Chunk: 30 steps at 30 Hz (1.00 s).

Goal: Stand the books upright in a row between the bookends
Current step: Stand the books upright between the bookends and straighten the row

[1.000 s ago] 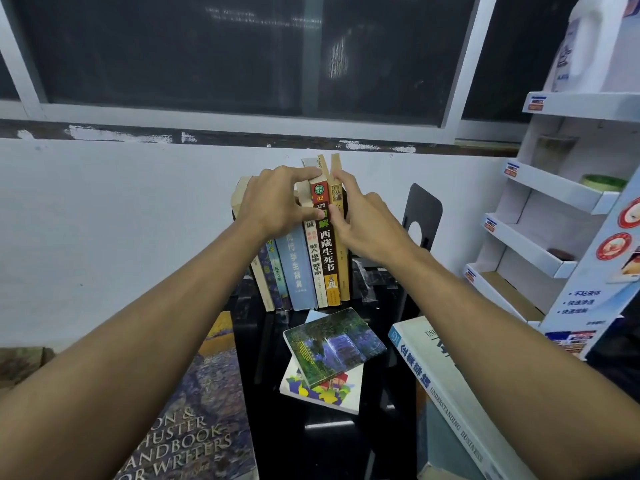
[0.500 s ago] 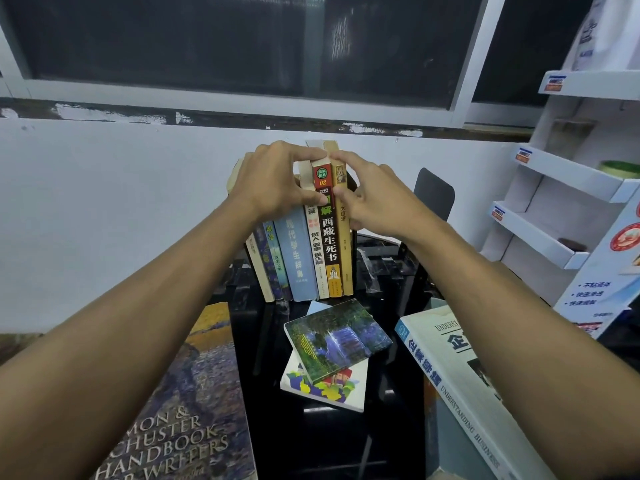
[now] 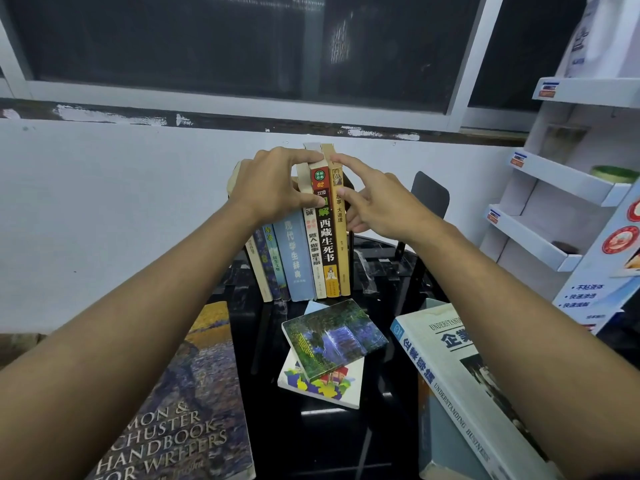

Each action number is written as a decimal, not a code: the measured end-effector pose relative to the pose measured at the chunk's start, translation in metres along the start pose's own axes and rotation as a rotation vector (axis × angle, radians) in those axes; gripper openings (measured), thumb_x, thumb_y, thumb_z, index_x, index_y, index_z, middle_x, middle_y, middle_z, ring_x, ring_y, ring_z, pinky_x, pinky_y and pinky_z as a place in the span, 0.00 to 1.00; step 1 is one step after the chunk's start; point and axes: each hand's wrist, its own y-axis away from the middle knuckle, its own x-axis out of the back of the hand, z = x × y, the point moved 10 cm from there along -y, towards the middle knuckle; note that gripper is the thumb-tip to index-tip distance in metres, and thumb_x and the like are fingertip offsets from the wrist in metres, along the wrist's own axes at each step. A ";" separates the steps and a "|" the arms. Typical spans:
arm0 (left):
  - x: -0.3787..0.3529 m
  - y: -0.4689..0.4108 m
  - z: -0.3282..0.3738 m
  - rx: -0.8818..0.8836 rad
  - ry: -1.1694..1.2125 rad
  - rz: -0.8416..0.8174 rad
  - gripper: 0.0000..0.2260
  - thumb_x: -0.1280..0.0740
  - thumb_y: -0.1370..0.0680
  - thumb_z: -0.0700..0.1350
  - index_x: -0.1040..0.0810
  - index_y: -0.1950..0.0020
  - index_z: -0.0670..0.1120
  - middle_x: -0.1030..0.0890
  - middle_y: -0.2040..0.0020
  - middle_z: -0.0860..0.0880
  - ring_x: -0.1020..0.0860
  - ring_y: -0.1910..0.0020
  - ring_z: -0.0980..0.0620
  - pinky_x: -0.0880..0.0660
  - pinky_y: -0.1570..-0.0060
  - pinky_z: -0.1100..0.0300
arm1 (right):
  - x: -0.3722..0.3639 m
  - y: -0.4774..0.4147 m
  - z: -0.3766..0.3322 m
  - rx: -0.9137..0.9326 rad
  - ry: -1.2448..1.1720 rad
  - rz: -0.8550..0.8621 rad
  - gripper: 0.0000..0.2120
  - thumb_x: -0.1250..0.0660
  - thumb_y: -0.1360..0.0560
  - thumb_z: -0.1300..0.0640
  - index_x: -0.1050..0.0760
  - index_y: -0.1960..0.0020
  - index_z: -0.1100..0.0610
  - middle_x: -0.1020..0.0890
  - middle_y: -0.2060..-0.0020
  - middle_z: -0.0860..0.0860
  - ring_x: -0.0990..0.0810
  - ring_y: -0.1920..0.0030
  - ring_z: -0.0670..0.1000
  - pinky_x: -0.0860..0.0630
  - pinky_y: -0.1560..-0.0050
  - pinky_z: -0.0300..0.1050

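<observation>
The left hand (image 3: pixel 273 185) grasps the tops of the upright books (image 3: pixel 304 251). The right hand (image 3: pixel 377 199), fingers loosely spread, touches the tan-spined book (image 3: pixel 339 237) at the row's right end.

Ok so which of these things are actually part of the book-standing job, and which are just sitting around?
Part of the job:
- row of upright books
- black bookend
- left hand and right hand, steadying the row
- flat books still to stand: landscape-cover book, writers' handbook, business textbook

Just lying about:
- white display shelf
- window
</observation>
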 end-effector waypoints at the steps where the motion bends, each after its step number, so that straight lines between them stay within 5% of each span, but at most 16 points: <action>1: 0.000 0.000 0.000 -0.001 -0.002 -0.002 0.29 0.21 0.31 0.57 0.23 0.31 0.58 0.17 0.37 0.52 0.16 0.46 0.51 0.22 0.40 0.46 | 0.000 0.000 0.000 -0.004 0.000 -0.002 0.25 0.39 0.15 0.53 0.41 0.21 0.39 0.15 0.59 0.55 0.13 0.62 0.49 0.15 0.58 0.46; 6: -0.001 0.006 0.004 -0.004 -0.060 -0.051 0.27 0.24 0.26 0.55 0.27 0.28 0.60 0.15 0.42 0.54 0.17 0.44 0.53 0.30 0.36 0.49 | 0.001 0.007 -0.002 -0.021 0.073 -0.058 0.30 0.42 0.14 0.55 0.49 0.20 0.35 0.15 0.56 0.51 0.13 0.59 0.46 0.15 0.54 0.45; 9: -0.002 0.012 0.009 -0.008 -0.066 -0.110 0.27 0.27 0.23 0.53 0.31 0.25 0.60 0.18 0.36 0.54 0.19 0.41 0.51 0.29 0.35 0.46 | 0.007 0.022 0.002 -0.013 0.167 -0.072 0.33 0.39 0.15 0.54 0.54 0.19 0.36 0.15 0.55 0.50 0.14 0.54 0.46 0.17 0.47 0.50; 15: 0.007 0.028 0.027 -0.061 -0.063 -0.067 0.27 0.28 0.22 0.51 0.30 0.24 0.54 0.31 0.23 0.51 0.32 0.25 0.48 0.35 0.28 0.41 | 0.024 0.066 0.001 0.023 0.269 -0.037 0.28 0.36 0.17 0.50 0.42 0.20 0.42 0.16 0.50 0.46 0.19 0.48 0.45 0.26 0.46 0.42; 20: 0.013 0.056 0.060 -0.134 0.017 -0.058 0.22 0.29 0.21 0.50 0.26 0.27 0.53 0.26 0.29 0.50 0.30 0.28 0.49 0.38 0.25 0.42 | 0.036 0.104 0.007 0.030 0.357 -0.091 0.22 0.37 0.18 0.44 0.32 0.26 0.43 0.18 0.44 0.44 0.21 0.44 0.43 0.27 0.45 0.41; 24: -0.005 0.090 0.086 -0.144 0.071 -0.179 0.21 0.30 0.20 0.53 0.26 0.27 0.53 0.26 0.30 0.51 0.26 0.34 0.54 0.31 0.34 0.56 | 0.049 0.139 0.017 0.027 0.423 -0.104 0.21 0.39 0.19 0.38 0.29 0.29 0.44 0.20 0.41 0.45 0.23 0.40 0.46 0.24 0.41 0.46; 30: -0.052 0.137 0.115 -0.122 0.136 -0.386 0.22 0.31 0.21 0.58 0.26 0.28 0.57 0.26 0.30 0.55 0.26 0.34 0.56 0.30 0.37 0.58 | 0.068 0.200 0.048 -0.072 0.491 -0.113 0.23 0.40 0.20 0.36 0.29 0.28 0.43 0.25 0.36 0.45 0.28 0.37 0.46 0.31 0.40 0.42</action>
